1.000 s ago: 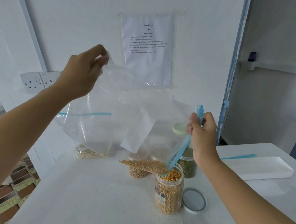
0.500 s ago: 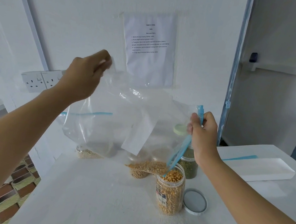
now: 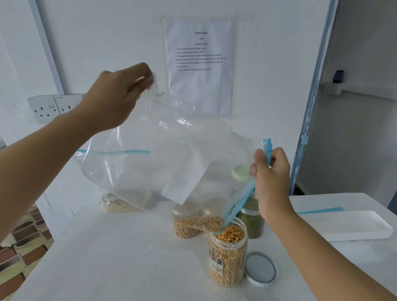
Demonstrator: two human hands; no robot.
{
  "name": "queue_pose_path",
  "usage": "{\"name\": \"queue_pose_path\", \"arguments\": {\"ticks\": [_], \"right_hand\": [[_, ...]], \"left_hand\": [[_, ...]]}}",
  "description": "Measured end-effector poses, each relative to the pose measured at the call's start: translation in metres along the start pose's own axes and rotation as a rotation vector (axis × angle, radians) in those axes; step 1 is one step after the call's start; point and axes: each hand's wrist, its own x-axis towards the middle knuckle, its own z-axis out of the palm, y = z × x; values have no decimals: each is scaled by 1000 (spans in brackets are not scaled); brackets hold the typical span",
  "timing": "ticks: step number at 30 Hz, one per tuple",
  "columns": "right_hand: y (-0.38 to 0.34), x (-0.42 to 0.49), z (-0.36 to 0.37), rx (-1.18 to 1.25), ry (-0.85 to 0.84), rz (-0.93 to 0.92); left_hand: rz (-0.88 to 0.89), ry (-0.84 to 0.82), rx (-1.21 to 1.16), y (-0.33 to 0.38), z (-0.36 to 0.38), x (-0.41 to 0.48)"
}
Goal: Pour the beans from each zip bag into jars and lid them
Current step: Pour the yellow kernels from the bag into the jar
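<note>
A large clear zip bag [image 3: 168,152] with a blue zip strip hangs tilted over the table. My left hand [image 3: 115,96] pinches its upper corner high up. My right hand [image 3: 271,179] grips the blue zip end by the bag's mouth. Yellow corn kernels lie in the bag's low corner, right at the mouth of an open clear jar [image 3: 227,256] nearly full of corn. The jar's white lid [image 3: 260,269] lies flat on the table just right of it.
Behind the bag stand a jar of pale beans [image 3: 185,229], a lidded jar of green beans [image 3: 251,218] and a bag of pale beans [image 3: 117,205] by the wall. A white tray [image 3: 345,225] lies at the right. Wall sockets [image 3: 49,106] sit left.
My left hand has lifted the bag's corner slightly, and the kernels have slid down toward the jar mouth. The right hand has stayed in place.
</note>
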Motion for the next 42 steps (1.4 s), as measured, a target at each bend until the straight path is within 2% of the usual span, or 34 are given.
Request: {"name": "queue_pose_path", "arguments": {"ticks": [8, 14, 23, 28, 42], "right_hand": [[1, 0, -2, -12, 12, 2], [3, 0, -2, -11, 17, 12], [2, 1, -3, -23, 24, 5], [1, 0, -4, -36, 29, 8], [0, 0, -7, -73, 81, 7]], "left_hand": [[-66, 38, -80, -1, 2, -3], [-10, 99, -56, 4, 3, -2], [5, 60, 2, 2, 6, -3], [-43, 66, -54, 2, 3, -1], [25, 13, -95, 14, 6, 10]]}}
